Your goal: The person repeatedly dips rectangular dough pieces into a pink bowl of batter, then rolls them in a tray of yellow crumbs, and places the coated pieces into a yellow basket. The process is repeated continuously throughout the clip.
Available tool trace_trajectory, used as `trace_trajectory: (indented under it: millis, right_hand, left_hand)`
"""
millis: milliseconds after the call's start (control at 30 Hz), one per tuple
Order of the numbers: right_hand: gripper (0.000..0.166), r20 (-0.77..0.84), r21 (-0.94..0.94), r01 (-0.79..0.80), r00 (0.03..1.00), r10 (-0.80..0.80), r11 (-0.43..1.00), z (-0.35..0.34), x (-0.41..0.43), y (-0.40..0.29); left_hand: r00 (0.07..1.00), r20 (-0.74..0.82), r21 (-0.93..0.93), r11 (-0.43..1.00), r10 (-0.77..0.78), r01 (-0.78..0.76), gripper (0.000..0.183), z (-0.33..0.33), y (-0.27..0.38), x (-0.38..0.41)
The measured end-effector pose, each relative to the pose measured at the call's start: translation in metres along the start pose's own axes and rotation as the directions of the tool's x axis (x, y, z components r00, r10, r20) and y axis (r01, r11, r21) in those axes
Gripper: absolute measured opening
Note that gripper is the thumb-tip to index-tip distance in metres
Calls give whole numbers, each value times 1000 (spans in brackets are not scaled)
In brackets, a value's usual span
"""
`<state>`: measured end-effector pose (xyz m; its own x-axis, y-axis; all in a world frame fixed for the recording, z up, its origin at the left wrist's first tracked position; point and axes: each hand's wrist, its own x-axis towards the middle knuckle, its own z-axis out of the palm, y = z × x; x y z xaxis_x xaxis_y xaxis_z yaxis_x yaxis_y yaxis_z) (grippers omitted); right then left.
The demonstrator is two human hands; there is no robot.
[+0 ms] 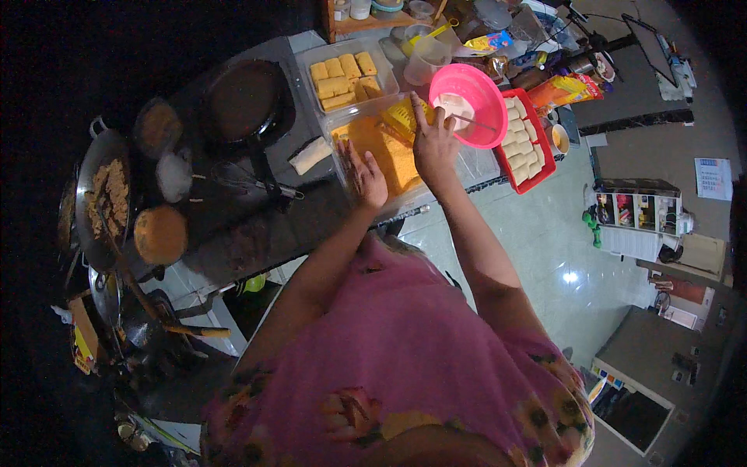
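A clear plastic container (402, 204) of orange breadcrumbs (402, 160) stands before me on the counter. My left hand (369, 182) is at its left side, fingers apart over the crumbs, with nothing seen in it. Across the container's right part reaches my right hand (436, 143), its fingers spread over a yellow perforated basket (401, 118); whether they grip it is hidden. Close by those fingers, a pink bowl (490, 114) tilts, with pale batter and a thin stick inside. One uncoated pale roll (311, 156) lies left of the crumbs.
Behind the crumbs is a container of coated rolls (334, 84). A red tray (545, 160) of pale rolls stands at right. At left are a frying pan (242, 102), a whisk (257, 180) and a wok (108, 198) of brown filling, with a long-handled spatula (140, 292) jutting towards me.
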<state>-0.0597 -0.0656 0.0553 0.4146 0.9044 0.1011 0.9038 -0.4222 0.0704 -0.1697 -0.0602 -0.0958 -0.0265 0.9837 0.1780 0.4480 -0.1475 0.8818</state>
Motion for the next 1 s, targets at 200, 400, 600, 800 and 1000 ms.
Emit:
trace_trajectory:
  millis: [200,400,600,800,1000]
  right_hand:
    - [80,-90,-16,9,996,-11,1000,26,-5,-6]
    - [82,137,184,-136,984,112,973,34,-10,-15]
    - [74,322,536,-291,938,127,792,101,-17,26]
    - [53,372,768,-394,916,148,505,101,-4,44]
    - [49,356,933,-352,933,54,-80,151,-23,55]
  left_hand:
    - [999,-26,148,989,18,-14,48,18,-10,7]
    - [990,-96,156,984,104,-88,48,41,-24,4]
    - [996,93,-253,967,-1,24,48,36,16,3]
    - [983,157,-131,989,93,-72,53,52,22,12]
    - [847,514,-307,951,137,32,52,20,69,8]
